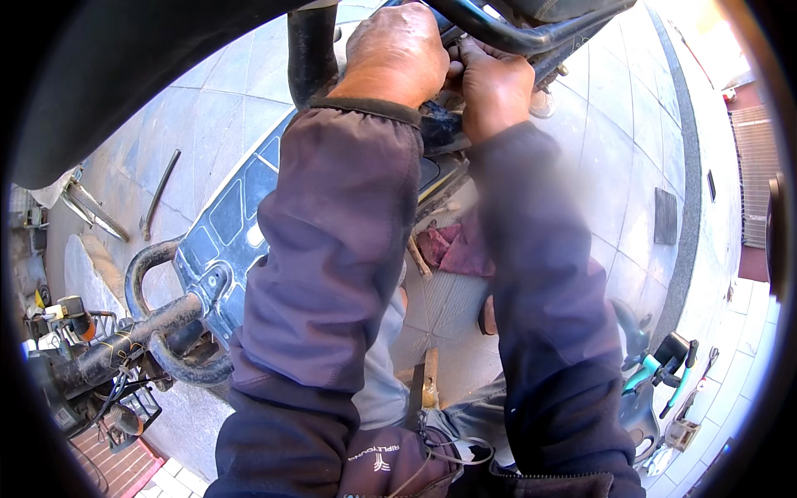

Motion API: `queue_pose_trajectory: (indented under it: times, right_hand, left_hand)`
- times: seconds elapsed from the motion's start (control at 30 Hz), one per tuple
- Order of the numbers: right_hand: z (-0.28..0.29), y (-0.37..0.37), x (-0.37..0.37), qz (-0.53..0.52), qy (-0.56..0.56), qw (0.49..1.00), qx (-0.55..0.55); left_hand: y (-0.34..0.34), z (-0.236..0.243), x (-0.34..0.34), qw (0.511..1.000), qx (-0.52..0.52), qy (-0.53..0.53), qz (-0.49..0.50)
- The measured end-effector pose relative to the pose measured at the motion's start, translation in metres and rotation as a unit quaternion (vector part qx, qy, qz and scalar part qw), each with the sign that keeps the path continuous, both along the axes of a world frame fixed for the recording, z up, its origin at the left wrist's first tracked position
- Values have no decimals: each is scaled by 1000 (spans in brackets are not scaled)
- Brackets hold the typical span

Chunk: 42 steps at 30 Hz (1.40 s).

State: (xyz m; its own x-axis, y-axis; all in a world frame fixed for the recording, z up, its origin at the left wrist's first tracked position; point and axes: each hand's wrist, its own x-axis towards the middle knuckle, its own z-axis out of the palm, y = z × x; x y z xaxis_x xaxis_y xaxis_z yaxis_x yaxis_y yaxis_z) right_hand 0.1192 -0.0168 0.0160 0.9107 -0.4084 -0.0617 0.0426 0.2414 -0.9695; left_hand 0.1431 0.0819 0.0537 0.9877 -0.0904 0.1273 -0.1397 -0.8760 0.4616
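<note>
My left hand is curled in a fist at the top of the view, back upward, among the black tubes and parts of a vehicle frame; its fingertips are mostly hidden. Just to its right, my right hand is closed, thumb and fingers pinched at a small part beneath a curved black tube, too hidden to name. Both hands nearly touch. Behind my forearms lies a dark flat footboard panel with recessed sections, joined to a bent tube at lower left.
A pink cloth and wooden stick lie on the tiled floor below. A loose dark bar lies at left, a dark mat at right. Tools with teal handles stand at lower right; more machinery is at far left.
</note>
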Motion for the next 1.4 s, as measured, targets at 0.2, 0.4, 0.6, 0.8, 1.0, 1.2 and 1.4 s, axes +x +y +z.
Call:
queue_pose_trajectory:
  times: [0.2, 0.4, 0.6, 0.8, 1.0, 1.2, 1.4]
  right_hand:
    - [8, -1, 6, -24, 85, 996, 11]
    - [2, -5, 2, 9, 47, 997, 64]
    - [-1, -1, 1, 12, 2, 999, 31]
    - [10, -2, 2, -5, 70, 997, -11]
    - [1, -5, 7, -29, 82, 995, -50]
    - [4, -3, 4, -12, 89, 996, -13]
    - [13, -6, 5, 15, 132, 987, 86]
  left_hand:
    - [-4, 3, -5, 997, 64, -34, -1]
    - [1, 5, -4, 997, 75, -31, 0]
    - [-1, 5, -4, 997, 77, -27, 5]
    - [-1, 5, -5, 998, 55, -30, 2]
    - [-3, 8, -8, 1000, 29, 1, 1]
    - [-2, 12, -9, 999, 33, 17, 18]
    - [-1, 14, -7, 998, 45, 32, 11]
